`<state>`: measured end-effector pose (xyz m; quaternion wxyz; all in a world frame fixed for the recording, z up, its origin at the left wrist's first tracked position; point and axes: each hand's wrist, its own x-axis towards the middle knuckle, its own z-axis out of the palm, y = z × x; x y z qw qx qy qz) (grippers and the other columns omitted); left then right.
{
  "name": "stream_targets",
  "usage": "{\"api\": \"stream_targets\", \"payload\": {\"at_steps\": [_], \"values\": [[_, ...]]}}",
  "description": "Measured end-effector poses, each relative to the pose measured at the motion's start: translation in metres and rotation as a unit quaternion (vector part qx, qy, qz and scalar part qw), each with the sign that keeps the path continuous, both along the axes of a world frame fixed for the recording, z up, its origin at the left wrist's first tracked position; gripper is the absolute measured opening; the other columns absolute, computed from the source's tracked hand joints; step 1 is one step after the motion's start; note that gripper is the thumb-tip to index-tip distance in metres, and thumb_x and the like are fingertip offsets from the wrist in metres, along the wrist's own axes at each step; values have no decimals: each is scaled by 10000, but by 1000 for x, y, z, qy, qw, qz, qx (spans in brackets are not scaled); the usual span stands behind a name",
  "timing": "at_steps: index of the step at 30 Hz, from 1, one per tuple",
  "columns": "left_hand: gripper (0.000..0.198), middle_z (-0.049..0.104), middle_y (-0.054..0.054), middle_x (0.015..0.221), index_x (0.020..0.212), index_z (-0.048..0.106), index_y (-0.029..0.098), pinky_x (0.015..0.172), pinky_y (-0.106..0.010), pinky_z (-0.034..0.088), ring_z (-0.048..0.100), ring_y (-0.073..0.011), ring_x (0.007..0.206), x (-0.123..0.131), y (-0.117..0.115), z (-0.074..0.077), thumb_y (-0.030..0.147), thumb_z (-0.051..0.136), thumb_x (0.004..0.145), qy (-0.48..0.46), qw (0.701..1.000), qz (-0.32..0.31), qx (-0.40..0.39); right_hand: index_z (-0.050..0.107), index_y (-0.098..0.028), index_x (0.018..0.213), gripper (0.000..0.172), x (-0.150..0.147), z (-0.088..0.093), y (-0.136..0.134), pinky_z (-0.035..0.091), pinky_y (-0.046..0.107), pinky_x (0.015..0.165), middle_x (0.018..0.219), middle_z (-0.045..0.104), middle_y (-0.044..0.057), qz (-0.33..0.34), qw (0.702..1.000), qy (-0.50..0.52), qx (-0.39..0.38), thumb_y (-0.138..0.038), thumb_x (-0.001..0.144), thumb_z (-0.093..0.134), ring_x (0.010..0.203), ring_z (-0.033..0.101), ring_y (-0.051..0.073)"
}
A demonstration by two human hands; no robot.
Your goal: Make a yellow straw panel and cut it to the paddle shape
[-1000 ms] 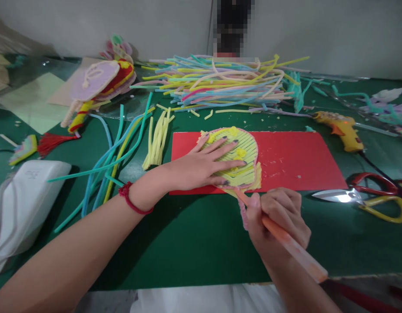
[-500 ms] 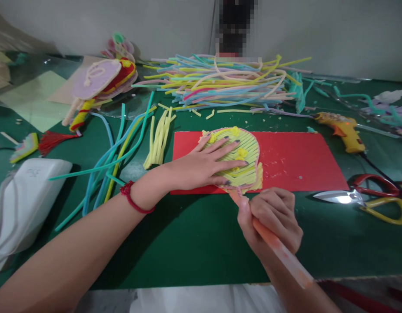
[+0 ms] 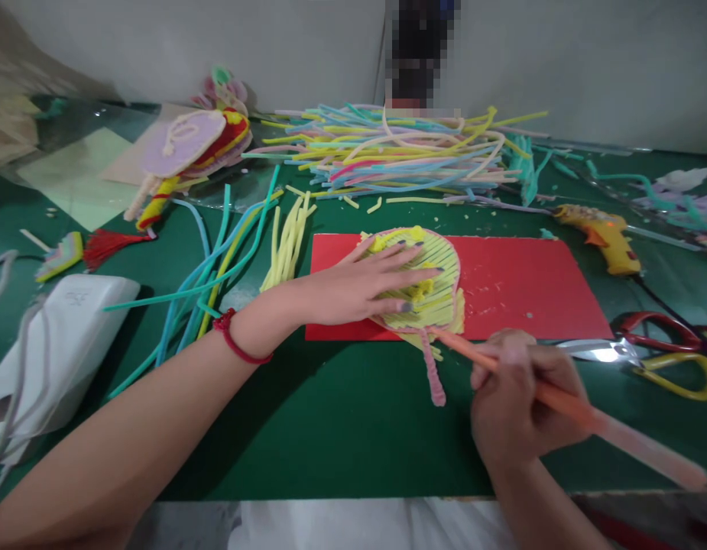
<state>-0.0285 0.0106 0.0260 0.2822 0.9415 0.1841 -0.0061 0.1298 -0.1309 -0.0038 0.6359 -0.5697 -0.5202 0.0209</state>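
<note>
A round yellow fan (image 3: pixel 443 260) with a pink rim and bright yellow lumps lies on a red sheet (image 3: pixel 525 283). Its pink handle (image 3: pixel 433 374) sticks out over the table's front. My left hand (image 3: pixel 353 292) rests flat on the fan, fingers spread. Gripped in my right hand (image 3: pixel 528 397) is a slim orange pen-like tool (image 3: pixel 645 449) with a paler rear end. The tool's tip meets the fan's lower edge, just right of the handle. Loose yellow material (image 3: pixel 459 313) pokes out beyond the fan's lower right edge.
Cut yellow strips (image 3: pixel 287 241) and longer blue strands (image 3: pixel 215 252) lie left of the red sheet. Behind it is a pile of coloured strands (image 3: pixel 399 153). To the right are scissors (image 3: pixel 674 367) and a yellow glue gun (image 3: pixel 608 233). A white power bank (image 3: pixel 78 344) sits left.
My right hand has moved right with the tool, now held at a flatter slant, so the pink handle shows fully. My left hand still presses on the fan.
</note>
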Motion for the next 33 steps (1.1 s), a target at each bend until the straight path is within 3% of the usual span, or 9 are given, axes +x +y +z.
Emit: {"api": "stream_targets", "payload": {"at_steps": [3, 6, 8, 10, 14, 19, 23, 29, 33], "values": [[476, 195, 19, 1549, 1455, 212, 243, 1160, -407, 71, 157, -141, 1420, -2, -7, 24, 314, 243, 985, -63, 994, 79, -29, 568, -195, 588, 261, 15, 9, 7, 297, 255, 336, 520, 506, -42, -82, 990, 98, 65, -117, 830, 508, 361, 427, 79], [439, 371, 2, 1483, 1391, 365, 184, 1125, -266, 238, 311, -121, 1364, 8, -35, 38, 242, 289, 962, -67, 987, 140, 31, 583, -221, 488, 350, 38, 33, 18, 304, 287, 330, 452, 466, -44, -113, 983, 101, 105, -119, 816, 519, 317, 409, 73], [455, 394, -117, 1460, 1367, 400, 82, 1117, -330, 283, 346, -219, 1353, 24, -62, 37, 247, 325, 949, -30, 979, 174, 105, 634, -267, 585, 298, 50, 55, 30, 341, 312, 409, 515, 519, -40, -51, 992, 97, 56, -226, 862, 529, 377, 455, 74], [496, 329, -187, 1480, 1396, 350, 26, 1127, -393, 268, 281, -289, 1378, 46, -89, 30, 241, 308, 952, 5, 971, 192, 145, 615, -273, 634, 248, 54, 77, 46, 410, 317, 513, 592, 519, -49, 14, 995, 96, -1, -305, 870, 548, 443, 471, 69], [513, 276, -163, 1507, 1412, 336, 38, 1122, -387, 302, 255, -279, 1388, 93, -113, 14, 251, 290, 947, 8, 959, 235, 158, 535, -216, 646, 232, 40, 101, 90, 412, 284, 497, 556, 510, -40, 173, 979, 67, -80, -335, 827, 619, 460, 499, 79], [533, 317, -158, 1493, 1415, 305, -4, 1168, -415, 204, 191, -279, 1411, 126, -88, 9, 206, 285, 925, 33, 912, 365, 186, 600, -179, 711, 280, 4, 92, 134, 412, 245, 455, 491, 534, -39, 363, 919, 22, -154, -447, 783, 639, 431, 507, 84], [520, 364, -113, 1478, 1420, 341, 76, 1166, -510, 166, 200, -301, 1407, 129, -71, 1, 189, 311, 913, 40, 887, 429, 167, 586, -194, 637, 336, -18, 76, 142, 377, 230, 421, 425, 429, -68, 445, 861, -19, -246, -488, 798, 606, 396, 419, 70], [494, 501, -108, 1370, 1398, 392, 129, 1072, -494, 357, 368, -290, 1326, 131, -70, -23, 152, 228, 933, 29, 863, 488, 129, 529, -173, 639, 337, -28, 49, 140, 334, 205, 419, 527, 463, -59, 525, 771, -49, -358, -448, 825, 590, 437, 405, 50], [488, 535, -104, 1327, 1372, 439, 166, 1021, -489, 415, 393, -307, 1300, 133, -68, -29, 149, 235, 929, 21, 857, 500, 124, 542, -174, 700, 290, -25, 38, 146, 358, 216, 454, 563, 524, -49, 570, 716, -71, -395, -438, 786, 627, 484, 460, 71]]}}
